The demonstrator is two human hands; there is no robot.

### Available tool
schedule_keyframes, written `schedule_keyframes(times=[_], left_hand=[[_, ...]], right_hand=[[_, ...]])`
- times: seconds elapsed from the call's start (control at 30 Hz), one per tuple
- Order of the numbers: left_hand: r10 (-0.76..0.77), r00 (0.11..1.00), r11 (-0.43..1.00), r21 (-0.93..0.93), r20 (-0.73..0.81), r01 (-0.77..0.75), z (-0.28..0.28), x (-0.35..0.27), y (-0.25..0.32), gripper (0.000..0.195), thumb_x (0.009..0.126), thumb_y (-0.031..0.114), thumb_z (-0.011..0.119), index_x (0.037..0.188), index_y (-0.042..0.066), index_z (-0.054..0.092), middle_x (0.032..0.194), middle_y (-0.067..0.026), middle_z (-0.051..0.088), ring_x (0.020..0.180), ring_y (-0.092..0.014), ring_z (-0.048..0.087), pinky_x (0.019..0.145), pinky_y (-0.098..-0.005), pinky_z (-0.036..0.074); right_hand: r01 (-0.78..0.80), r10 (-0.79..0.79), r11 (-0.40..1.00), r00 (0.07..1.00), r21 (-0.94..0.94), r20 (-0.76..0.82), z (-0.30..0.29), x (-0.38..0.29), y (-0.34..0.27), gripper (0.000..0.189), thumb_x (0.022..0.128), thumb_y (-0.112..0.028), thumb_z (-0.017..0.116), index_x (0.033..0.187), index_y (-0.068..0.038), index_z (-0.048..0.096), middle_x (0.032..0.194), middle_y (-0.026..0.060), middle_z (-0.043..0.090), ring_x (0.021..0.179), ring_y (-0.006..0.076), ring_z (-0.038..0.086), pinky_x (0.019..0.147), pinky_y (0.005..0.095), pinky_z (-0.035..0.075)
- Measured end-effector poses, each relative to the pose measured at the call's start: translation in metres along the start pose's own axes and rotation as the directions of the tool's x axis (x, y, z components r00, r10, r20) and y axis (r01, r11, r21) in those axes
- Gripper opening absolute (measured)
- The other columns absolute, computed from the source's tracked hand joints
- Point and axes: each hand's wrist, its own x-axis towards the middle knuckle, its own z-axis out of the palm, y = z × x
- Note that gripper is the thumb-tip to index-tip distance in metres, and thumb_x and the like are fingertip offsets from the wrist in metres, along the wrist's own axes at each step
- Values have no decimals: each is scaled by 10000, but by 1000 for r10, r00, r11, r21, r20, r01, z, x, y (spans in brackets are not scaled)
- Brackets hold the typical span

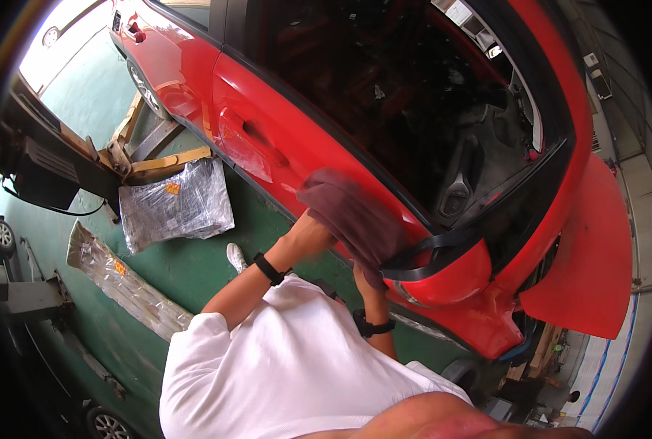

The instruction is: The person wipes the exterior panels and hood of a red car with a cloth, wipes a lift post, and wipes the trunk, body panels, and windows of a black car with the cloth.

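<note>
A dark maroon cloth (353, 219) is bunched in front of the front door panel (304, 142) of a red car. My left hand (315, 236) grips the cloth, and its fingers are hidden in the folds. Below it, my right hand (363, 271) is at the lower end of the cloth, mostly covered, so its grip is not clear. The cloth is blurred, and I cannot tell whether it touches the door. Close to my right hand is the red and black side mirror (446, 269). The door handle (265, 142) lies further along the door, with clear film near it.
A film-wrapped panel (177, 206) and a long wrapped part (128, 280) lie on the green floor (260, 230) at my left. Yellow lift arms (167, 162) reach toward the car's underside. The red front fender (583, 263) stands out at the right.
</note>
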Motion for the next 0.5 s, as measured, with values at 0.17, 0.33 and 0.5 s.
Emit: schedule_keyframes(times=[0.17,0.33,0.5], left_hand=[[88,980,950,312,-180,-28,-39,26,-63,524,848,152,650,1362,71,591,1458,-141,535,1405,-351,420,1199,-489,270],[34,982,982,189,-188,2,-62,23,-103,567,843,181,643,1402,115,570,1481,-101,523,1444,-319,376,1234,-511,180],[-85,995,944,317,-45,95,-86,-9,-138,590,831,166,661,1412,137,559,1457,-92,545,1432,-299,398,1235,-499,181]], right_hand=[[-462,362,784,883,415,300,-34,112,-44,383,983,-236,592,1324,-62,603,1376,179,591,1306,373,513,1113,438,390],[-337,395,765,918,549,13,-16,165,-84,447,937,-218,639,1357,-76,577,1392,152,577,1223,354,539,1109,428,385],[-475,448,568,864,672,231,-30,223,-115,544,920,-269,666,1413,-73,544,1467,167,518,1393,354,425,1188,441,309]])
